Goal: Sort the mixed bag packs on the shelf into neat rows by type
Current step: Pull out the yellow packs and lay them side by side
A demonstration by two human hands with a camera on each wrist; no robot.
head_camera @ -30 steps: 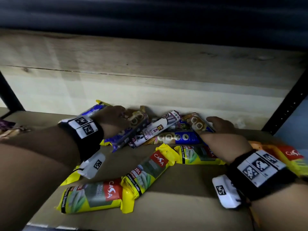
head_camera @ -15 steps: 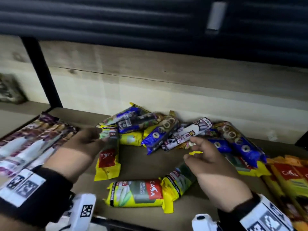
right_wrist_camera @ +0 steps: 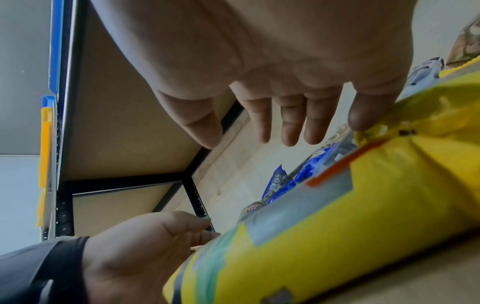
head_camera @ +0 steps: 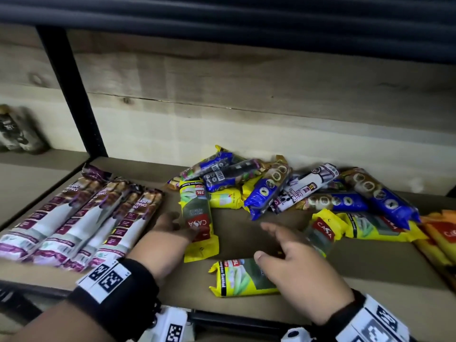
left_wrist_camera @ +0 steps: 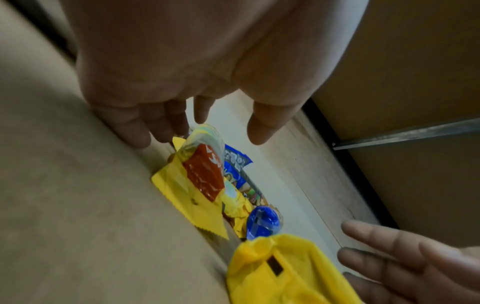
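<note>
My left hand (head_camera: 177,225) lies open with straight fingers against the left side of an upright yellow CASA pack (head_camera: 197,218) on the shelf board; the left wrist view shows the fingertips (left_wrist_camera: 137,133) beside that pack (left_wrist_camera: 197,181). My right hand (head_camera: 278,243) hovers open, fingers spread, over a second yellow pack (head_camera: 237,280) lying crosswise near the front. Its little finger (right_wrist_camera: 363,115) brushes a yellow pack (right_wrist_camera: 337,226). A third yellow pack (head_camera: 320,233) sits just past the right fingers. Blue packs (head_camera: 266,193) and one white pack (head_camera: 308,186) are heaped at the back.
Several purple-and-white drawstring packs (head_camera: 81,218) lie in a row at the left. Orange packs (head_camera: 441,233) sit at the right edge. A black upright post (head_camera: 71,95) divides this bay from the neighbouring shelf, where dark packs (head_camera: 14,129) stand. A wooden back wall (head_camera: 246,107) closes the rear.
The left hand has let go of the yellow pack, which now lies flat beside the purple row. The right hand has opened and dropped toward the front yellow pack.
</note>
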